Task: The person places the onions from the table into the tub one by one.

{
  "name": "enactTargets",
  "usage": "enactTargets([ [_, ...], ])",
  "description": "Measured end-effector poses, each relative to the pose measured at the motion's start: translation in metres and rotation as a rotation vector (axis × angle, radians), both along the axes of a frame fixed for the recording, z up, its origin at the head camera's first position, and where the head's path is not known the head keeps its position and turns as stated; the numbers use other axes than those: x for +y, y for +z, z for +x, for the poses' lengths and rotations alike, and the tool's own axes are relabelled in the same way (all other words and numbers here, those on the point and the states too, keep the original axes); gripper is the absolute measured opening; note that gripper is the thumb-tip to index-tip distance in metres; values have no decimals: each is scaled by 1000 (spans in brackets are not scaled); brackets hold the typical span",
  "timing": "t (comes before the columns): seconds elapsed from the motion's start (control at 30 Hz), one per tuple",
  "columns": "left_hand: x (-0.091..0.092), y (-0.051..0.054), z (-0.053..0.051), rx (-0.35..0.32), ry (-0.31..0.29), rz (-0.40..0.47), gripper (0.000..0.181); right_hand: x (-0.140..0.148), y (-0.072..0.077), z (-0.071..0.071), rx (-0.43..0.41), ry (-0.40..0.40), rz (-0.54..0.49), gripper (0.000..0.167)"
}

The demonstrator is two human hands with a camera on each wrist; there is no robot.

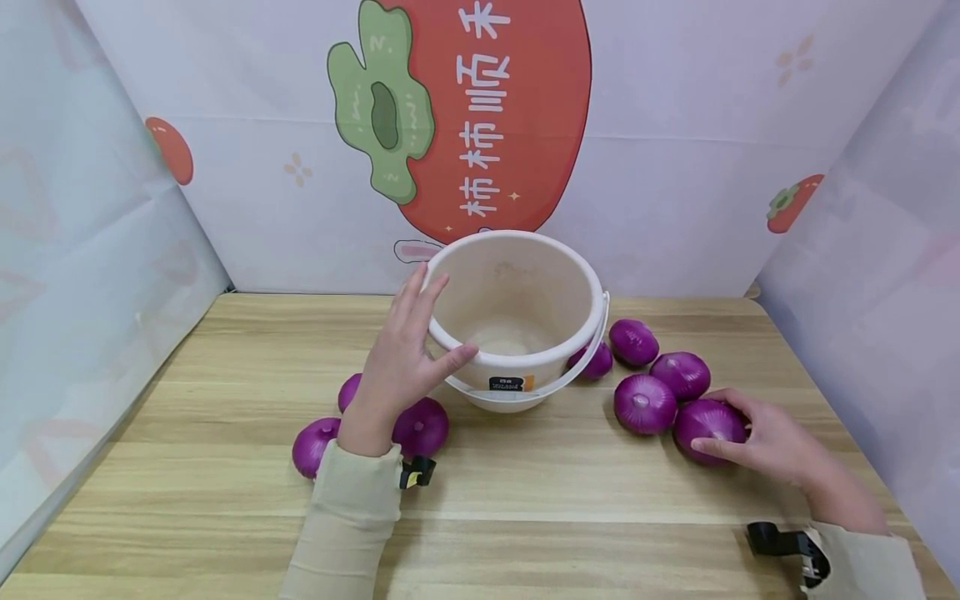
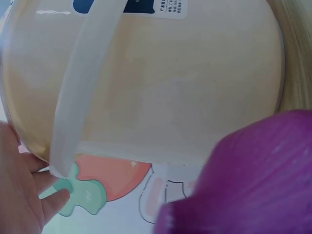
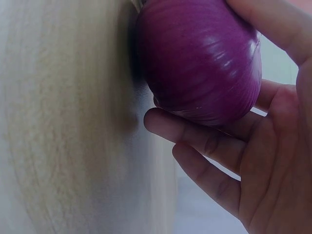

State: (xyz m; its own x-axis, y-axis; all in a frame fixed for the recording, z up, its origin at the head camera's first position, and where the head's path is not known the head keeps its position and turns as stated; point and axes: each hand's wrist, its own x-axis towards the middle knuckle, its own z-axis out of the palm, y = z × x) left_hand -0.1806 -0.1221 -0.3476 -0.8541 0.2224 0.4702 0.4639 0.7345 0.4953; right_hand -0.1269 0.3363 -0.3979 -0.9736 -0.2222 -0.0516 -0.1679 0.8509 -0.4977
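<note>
A white bucket (image 1: 517, 367) with its handle hanging at the front stands at the middle back; its visible inside holds nothing. The left hand (image 1: 401, 354) rests on the bucket's left rim, fingers spread outside and thumb over the edge. In the left wrist view, the bucket's side (image 2: 185, 87) fills the picture beside the fingers of the left hand (image 2: 24, 190). At the right, the right hand (image 1: 772, 437) curls fingers and thumb round a purple onion (image 1: 708, 429) on the table. The right wrist view shows this onion (image 3: 200, 58) within the right hand (image 3: 263, 141).
Several other onions lie right of the bucket, among them one near the held onion (image 1: 643, 404) and one at the back (image 1: 633, 342). Left of the bucket, more onions (image 1: 422, 427) lie beside and partly behind the left wrist. Printed cloth walls (image 1: 675, 200) enclose the wooden table (image 1: 525, 517).
</note>
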Motion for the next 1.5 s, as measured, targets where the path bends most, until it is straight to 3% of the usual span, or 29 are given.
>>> enactTargets([
  [0.13,0,3,3,25,20,-61,104,0,1,-1,-9,-9,3,67],
  [0.37,0,7,8,14,66,-163,103,3,4,-1,-27,-22,6,68],
  [1.5,3,7,9,17,53,-120,107,0,20,6,-5,-23,44,71],
])
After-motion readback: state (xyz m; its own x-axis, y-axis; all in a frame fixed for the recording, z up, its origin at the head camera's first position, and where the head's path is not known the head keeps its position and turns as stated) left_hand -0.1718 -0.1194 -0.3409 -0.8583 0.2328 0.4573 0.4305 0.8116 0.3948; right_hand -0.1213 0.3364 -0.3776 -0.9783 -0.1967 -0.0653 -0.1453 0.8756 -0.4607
